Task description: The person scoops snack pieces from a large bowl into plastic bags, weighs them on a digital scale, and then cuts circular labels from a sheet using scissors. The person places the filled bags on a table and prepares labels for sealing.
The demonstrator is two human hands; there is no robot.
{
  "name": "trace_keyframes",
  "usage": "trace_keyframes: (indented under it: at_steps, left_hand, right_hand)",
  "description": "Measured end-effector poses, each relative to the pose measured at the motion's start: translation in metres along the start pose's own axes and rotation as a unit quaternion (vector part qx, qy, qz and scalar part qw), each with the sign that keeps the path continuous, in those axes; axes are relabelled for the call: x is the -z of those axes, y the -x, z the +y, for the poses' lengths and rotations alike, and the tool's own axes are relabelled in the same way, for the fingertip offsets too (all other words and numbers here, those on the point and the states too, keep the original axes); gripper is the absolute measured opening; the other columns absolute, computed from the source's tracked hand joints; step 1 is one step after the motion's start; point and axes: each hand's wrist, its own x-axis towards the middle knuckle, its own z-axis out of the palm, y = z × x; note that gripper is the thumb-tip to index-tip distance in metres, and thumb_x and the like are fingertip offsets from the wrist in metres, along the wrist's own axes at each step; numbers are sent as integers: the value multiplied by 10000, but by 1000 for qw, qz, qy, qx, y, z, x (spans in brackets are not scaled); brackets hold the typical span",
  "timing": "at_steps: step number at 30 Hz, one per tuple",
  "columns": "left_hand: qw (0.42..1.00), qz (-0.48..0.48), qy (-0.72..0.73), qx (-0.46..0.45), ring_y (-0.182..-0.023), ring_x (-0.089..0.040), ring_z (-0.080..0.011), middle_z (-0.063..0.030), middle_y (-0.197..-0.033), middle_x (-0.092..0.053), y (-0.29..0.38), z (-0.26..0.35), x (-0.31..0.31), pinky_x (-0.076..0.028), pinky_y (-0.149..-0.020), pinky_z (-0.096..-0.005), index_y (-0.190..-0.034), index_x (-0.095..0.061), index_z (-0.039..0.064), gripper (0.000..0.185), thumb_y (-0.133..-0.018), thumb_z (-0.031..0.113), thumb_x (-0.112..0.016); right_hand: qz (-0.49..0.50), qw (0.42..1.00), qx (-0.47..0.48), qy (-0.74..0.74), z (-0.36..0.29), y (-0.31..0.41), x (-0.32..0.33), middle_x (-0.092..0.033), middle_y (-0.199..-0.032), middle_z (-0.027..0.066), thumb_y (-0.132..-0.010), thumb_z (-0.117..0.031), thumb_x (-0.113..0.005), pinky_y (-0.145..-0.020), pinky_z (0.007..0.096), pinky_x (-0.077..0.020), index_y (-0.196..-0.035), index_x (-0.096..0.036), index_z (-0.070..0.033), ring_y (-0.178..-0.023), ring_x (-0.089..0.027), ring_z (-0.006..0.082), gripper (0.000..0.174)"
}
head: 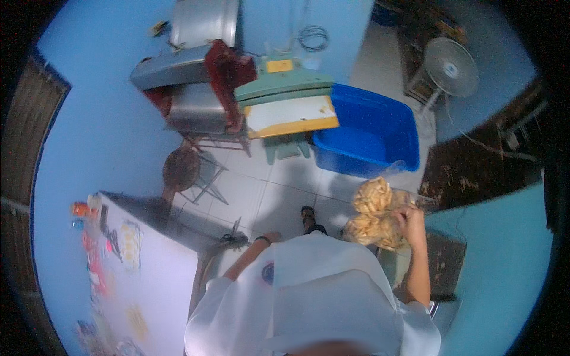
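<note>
My right hand (409,220) grips the gathered tops of clear plastic bags filled with yellowish, chip-like pieces. One bag (373,196) hangs farther from me, and another bag (367,229) hangs below it, nearer my body. Between the hand and the bags the plastic is crumpled, so I cannot tell how many bags there are. My left hand (272,236) hangs low beside my white shirt, a dark band on its wrist. Blur and the shirt's edge hide its fingers.
Ahead stand a large blue plastic tub (367,133) and a green machine (285,82) with a white, yellow-edged tray (291,116). To their left are a red-framed metal machine (196,98) and a round stool (181,169). A table (164,285) is at left, a fan (449,66) far right.
</note>
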Motion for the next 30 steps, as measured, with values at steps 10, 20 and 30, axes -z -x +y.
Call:
trace_keyframes:
  at_steps: [10, 20, 30]
  left_hand:
    - [957, 149, 170, 184, -1150, -558, -367, -207, -1221, -603, 42, -54, 51, -441, -980, -425, -1230, -590, 53, 541, -908, 479, -502]
    - [876, 254, 301, 277, -1138, -566, -372, -212, -1208, -609, 89, -156, 94, -443, -977, -428, -1230, -589, 48, 550, -910, 486, -497]
    - [777, 364, 383, 341, -1126, -573, -377, -217, -1195, -615, 168, -270, 153, -446, -974, -431, -1229, -588, 42, 559, -912, 493, -491]
  right_hand:
    - [-172, 934, 281, -141, -200, -239, -152, -621, -845, 171, -781, -65, -646, -697, 381, -485, -840, -683, -12, -788, -611, 338, 88]
    - [-325, 873, 253, -261, -416, -371, -300, -676, -855, 152, -791, -118, -679, -708, 394, -508, -857, -703, 4, -769, -661, 296, 141]
    - [-79, 901, 416, -96, -551, -504, -496, -683, -795, 190, -817, -213, -679, -659, 390, -519, -871, -718, -10, -689, -671, 279, 214]
